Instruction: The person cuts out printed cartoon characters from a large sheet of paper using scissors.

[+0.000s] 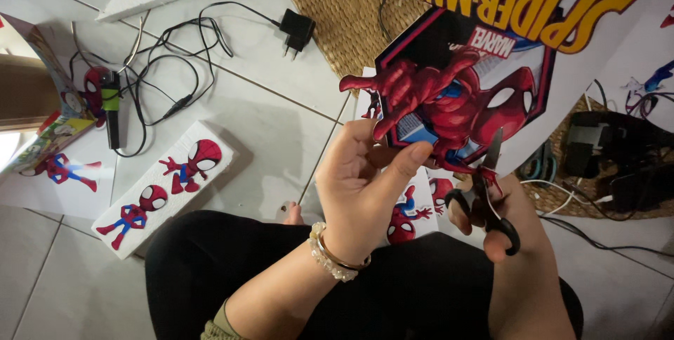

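White tiled floor [267,122]; on it foam block [165,185], black cables [168,52], charger plug [297,30], woven mat [344,3]

Glossy paper cutout [449,94], black plastic-handled metal scissors [484,203].

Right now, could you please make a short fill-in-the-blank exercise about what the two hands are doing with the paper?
1. The right hand holds black-handled ____.
2. The left hand grips a printed cutout whose figure is mostly ____ in colour.
3. The white foam block on the tiled floor carries ____ small figure stickers.

Missing words: scissors; red; two
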